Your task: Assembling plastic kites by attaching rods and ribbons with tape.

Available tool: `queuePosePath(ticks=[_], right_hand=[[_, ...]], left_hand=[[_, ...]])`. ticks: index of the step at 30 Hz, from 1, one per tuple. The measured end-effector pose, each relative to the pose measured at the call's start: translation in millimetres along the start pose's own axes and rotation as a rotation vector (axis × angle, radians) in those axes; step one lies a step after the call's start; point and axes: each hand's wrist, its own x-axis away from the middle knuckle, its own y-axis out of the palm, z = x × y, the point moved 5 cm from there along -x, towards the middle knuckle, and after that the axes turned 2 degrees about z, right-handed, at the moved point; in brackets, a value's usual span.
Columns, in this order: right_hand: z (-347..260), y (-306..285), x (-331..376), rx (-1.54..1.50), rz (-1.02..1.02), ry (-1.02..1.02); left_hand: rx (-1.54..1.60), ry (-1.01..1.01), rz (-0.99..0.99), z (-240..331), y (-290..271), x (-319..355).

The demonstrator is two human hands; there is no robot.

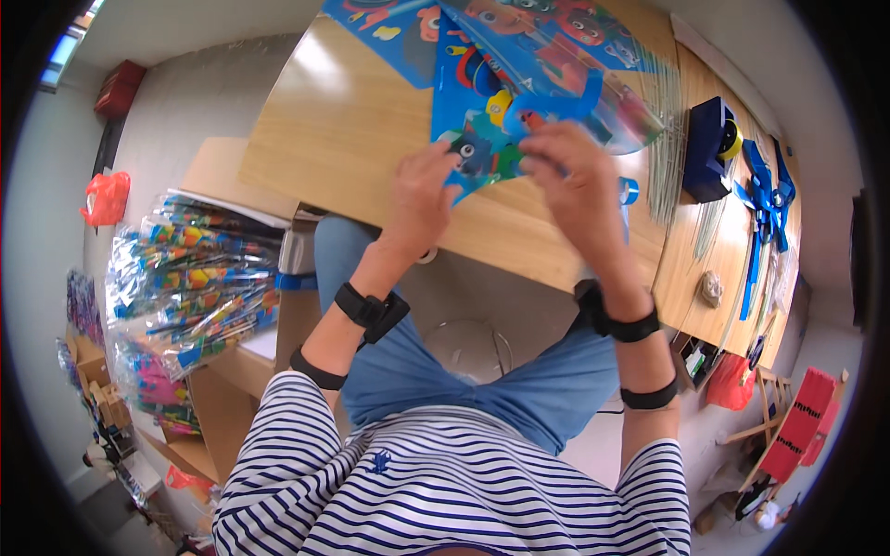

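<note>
A blue sheet printed with cartoon animals [451, 97] lies across the table's middle and reaches its near side. The fingers of my left hand [425, 193] pinch its near left edge, beside a dark cat-like figure. Over the sheet's right side, my right hand [577, 174] has its fingers bent together in a pinch, slightly blurred. What lies between those fingertips is hidden. A curved blue strip [590, 95] stands out just beyond the right hand. Clear film with more cartoon print [633, 109] overlaps the sheet on the far right.
Thin pale rods [660, 139] lie along the table's right part. Beyond them are a dark blue tape dispenser [706, 153] and a bundle of blue ribbons [768, 196]. Printed, film-wrapped packages [199, 278] fill a cardboard box [222, 398] at left. A red bag [731, 382] hangs at right.
</note>
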Motion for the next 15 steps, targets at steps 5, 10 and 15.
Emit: queuePosePath(ticks=[5,10,15], right_hand=[[2,91,88,0.595,-0.283,-0.211],[-14,122,126,0.755,-0.355,-0.220],[-25,123,138,0.669,-0.285,-0.207]], left_hand=[[0.012,-0.240,0.083,-6,-45,36],[-0.002,-0.123,0.038,9,-42,55],[-0.012,0.039,-0.053,18,-18,49]])
